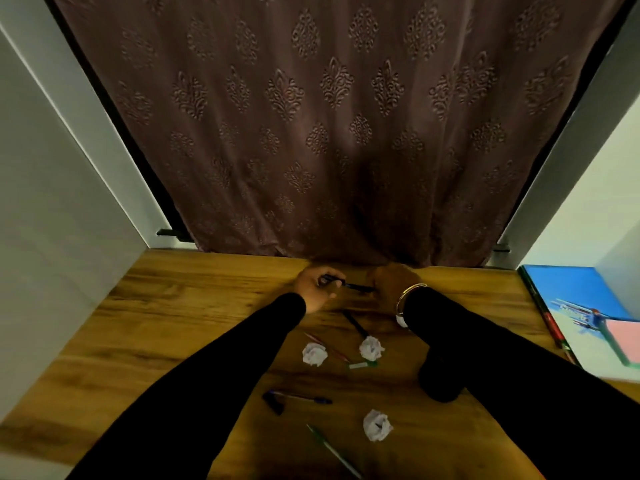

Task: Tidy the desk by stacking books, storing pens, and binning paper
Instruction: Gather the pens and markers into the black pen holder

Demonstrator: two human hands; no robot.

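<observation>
Both my hands reach to the far edge of the wooden desk (180, 306). My left hand (317, 285) grips a dark pen (356, 287) by one end, and my right hand (393, 282) closes on its other end. Nearer to me lie a black pen (355, 323), a red pen (325, 346), a green-capped pen (362, 365), a blue pen (298, 398) and a green pen (332, 450). Three crumpled paper balls (314, 354) (371, 348) (376, 425) sit among them. A stack of books (575, 292) with a blue cover on top lies at the right edge.
A dark cylindrical holder (441, 372) stands under my right forearm, partly hidden by the sleeve. A patterned brown curtain (329, 133) hangs behind the desk. White walls (45, 220) close in on both sides. A pink sheet (623, 337) lies on the books.
</observation>
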